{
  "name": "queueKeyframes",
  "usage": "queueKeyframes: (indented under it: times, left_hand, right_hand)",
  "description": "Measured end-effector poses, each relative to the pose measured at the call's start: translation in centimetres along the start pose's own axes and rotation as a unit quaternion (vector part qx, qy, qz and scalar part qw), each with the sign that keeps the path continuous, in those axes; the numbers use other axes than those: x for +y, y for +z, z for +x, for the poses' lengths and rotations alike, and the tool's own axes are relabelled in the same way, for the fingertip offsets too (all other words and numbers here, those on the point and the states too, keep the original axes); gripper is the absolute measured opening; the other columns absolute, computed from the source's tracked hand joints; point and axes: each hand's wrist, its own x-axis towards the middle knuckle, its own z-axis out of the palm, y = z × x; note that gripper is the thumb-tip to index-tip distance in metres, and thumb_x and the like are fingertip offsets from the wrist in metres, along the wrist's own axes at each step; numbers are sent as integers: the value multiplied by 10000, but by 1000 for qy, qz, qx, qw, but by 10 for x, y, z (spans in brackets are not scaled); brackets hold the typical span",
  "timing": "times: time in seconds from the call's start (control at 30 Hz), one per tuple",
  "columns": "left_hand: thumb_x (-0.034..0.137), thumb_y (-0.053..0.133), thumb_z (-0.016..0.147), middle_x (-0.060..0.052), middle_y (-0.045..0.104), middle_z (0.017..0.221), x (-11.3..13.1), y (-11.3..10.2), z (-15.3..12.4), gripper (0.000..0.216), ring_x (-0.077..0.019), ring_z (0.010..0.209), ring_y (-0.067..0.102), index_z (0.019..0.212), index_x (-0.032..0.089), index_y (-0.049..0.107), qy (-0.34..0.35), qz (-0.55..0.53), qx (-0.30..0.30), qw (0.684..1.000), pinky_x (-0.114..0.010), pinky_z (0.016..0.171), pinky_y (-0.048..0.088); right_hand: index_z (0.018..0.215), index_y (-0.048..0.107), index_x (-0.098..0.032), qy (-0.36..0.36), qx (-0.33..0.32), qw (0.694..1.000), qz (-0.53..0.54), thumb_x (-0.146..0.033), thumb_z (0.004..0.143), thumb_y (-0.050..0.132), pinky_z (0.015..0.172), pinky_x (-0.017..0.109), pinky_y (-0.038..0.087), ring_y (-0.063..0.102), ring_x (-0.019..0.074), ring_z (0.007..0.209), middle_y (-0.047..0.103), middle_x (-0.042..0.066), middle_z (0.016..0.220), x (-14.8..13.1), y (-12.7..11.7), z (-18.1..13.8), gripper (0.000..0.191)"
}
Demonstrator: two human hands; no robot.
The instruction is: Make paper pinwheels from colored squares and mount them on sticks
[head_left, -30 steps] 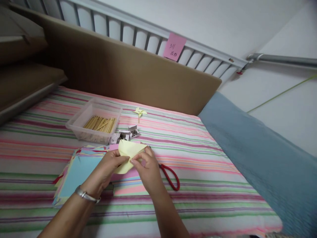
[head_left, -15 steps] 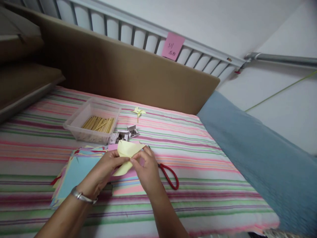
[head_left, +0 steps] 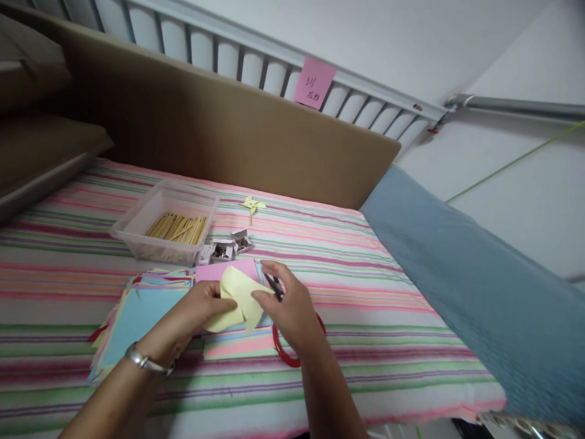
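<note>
Pale yellow paper (head_left: 247, 292), cut with slits and partly folded, is pinched between the thumb and fingers of my left hand (head_left: 205, 305). At the paper's right side is my right hand (head_left: 292, 305), thumb and forefinger spread apart. Its thumb tip overlaps the paper's edge; whether it presses there I cannot tell. Scissors with dark blades (head_left: 275, 286) and red handles (head_left: 286, 356) show behind and below the right hand, partly hidden. Beneath the paper lie pink sheets (head_left: 247, 268) and other coloured sheets. A stack of paper with light blue on top (head_left: 146, 314) lies to the left.
A clear plastic box (head_left: 125, 231) holds several thin wooden sticks (head_left: 178, 228). Small open boxes of metal pins (head_left: 223, 250) stand beside it. A finished yellow pinwheel (head_left: 251, 205) lies farther back. A brown board (head_left: 237, 140) borders the striped cloth (head_left: 388, 360).
My right hand has let its pinch at the paper's centre go and moved right, with its fingers spreading. The yellow paper has partly unfolded and lies flatter in my left hand.
</note>
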Motion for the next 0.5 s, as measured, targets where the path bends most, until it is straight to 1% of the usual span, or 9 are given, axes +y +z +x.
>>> queueKeyframes:
  times: [0.07, 0.1, 0.17, 0.23, 0.4, 0.5]
  left_hand:
    - [217, 669, 586, -18, 647, 533, -4, 3, 0, 109, -130, 431, 507, 646, 134, 707, 9, 29, -35, 999, -218, 451, 340]
    - [215, 663, 596, -11, 635, 525, -7, 4, 1, 102, -123, 425, 491, 644, 133, 702, 15, 41, -49, 998, -214, 446, 326]
    - [223, 657, 617, -6, 621, 524, -12, 5, 3, 112, -113, 426, 469, 660, 128, 697, 26, 57, -71, 996, -209, 446, 307]
    - [231, 651, 635, -2, 609, 523, -16, 6, 4, 120, -109, 433, 456, 677, 126, 693, 30, 68, -79, 994, -209, 451, 300]
    - [253, 657, 656, -1, 597, 531, -15, 6, 5, 132, -101, 442, 445, 667, 123, 679, 32, 77, -78, 993, -206, 452, 286]
    - [276, 713, 628, -21, 647, 626, -9, 4, 5, 180, -132, 528, 537, 733, 135, 673, 47, 24, -56, 997, -221, 519, 372]
  right_hand:
    - [1200, 557, -269, 16, -83, 996, -7, -143, 677, 615, 799, 346, 486, 624, 232, 934, 668, 37, 1031, -1, 0, -2, 541]
    - [1210, 552, -280, 16, -113, 993, -11, -121, 673, 599, 794, 341, 488, 629, 229, 926, 671, 31, 1038, -2, 1, -4, 562]
    - [1216, 549, -290, 4, -143, 989, -22, -94, 664, 576, 830, 349, 479, 625, 232, 953, 664, 27, 1090, -1, 4, -6, 587]
    - [1227, 543, -284, -8, -149, 988, -27, -84, 656, 565, 864, 359, 468, 613, 239, 990, 651, 31, 1131, 1, 6, -7, 606]
    - [1262, 520, -290, -22, -136, 990, -11, -67, 643, 551, 857, 356, 479, 598, 245, 1034, 634, 40, 1164, 8, 8, -6, 659]
    - [1269, 511, -284, 2, -109, 993, 41, -82, 641, 562, 824, 339, 496, 606, 234, 1012, 628, 43, 1162, 14, 9, -2, 662]
